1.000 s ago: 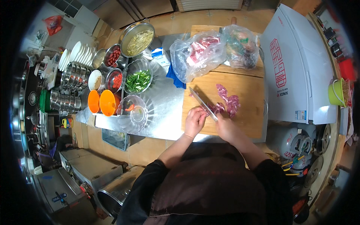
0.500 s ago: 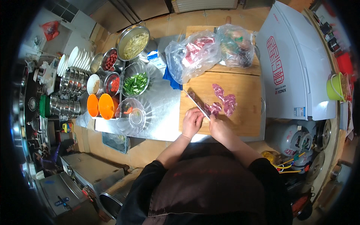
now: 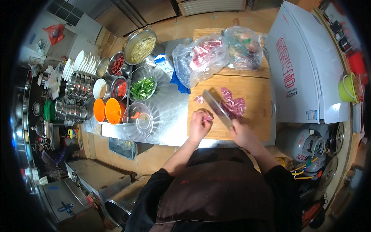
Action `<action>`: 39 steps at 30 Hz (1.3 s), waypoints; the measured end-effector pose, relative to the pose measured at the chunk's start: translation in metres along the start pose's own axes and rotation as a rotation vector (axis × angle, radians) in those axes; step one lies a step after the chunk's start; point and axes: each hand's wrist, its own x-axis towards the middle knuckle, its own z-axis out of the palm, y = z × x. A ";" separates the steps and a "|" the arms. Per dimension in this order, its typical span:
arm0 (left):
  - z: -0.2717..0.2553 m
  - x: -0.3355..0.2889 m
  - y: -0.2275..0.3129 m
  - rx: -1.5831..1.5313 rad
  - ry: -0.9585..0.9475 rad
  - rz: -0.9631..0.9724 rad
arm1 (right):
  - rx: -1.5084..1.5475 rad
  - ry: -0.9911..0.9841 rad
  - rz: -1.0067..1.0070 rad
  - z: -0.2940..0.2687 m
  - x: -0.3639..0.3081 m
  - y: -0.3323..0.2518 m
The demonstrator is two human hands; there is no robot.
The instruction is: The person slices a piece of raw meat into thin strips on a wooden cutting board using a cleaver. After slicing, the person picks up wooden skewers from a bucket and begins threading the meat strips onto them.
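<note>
On a wooden cutting board lies a pile of sliced raw meat, red with white marbling. My right hand is closed round the handle of a wide-bladed kitchen knife. The blade slants away to the far left, against the left side of the pile. My left hand rests on the board left of the knife, its fingers curled on a piece of meat that shows at the fingertips. A small scrap of meat lies beyond that hand, near the blade's tip.
Clear plastic bags, one with raw meat, lie on the board's far part. A blue cloth touches its left edge. Further left stand a bowl of cut green onions, a clear bowl and orange containers. A white freezer stands right.
The knife in my right hand has moved right, away from my left hand, and lies against the pile. A small scrap now shows left of the blade. The view has shifted slightly.
</note>
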 end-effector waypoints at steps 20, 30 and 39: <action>0.007 0.018 0.019 0.089 -0.021 0.179 | -0.121 0.124 -0.040 -0.021 -0.021 0.003; 0.012 0.015 0.020 0.056 0.012 0.088 | -0.296 -0.109 -0.047 -0.041 -0.029 -0.004; 0.016 0.015 0.019 0.055 0.004 0.059 | -0.178 -0.045 -0.108 -0.006 0.043 -0.020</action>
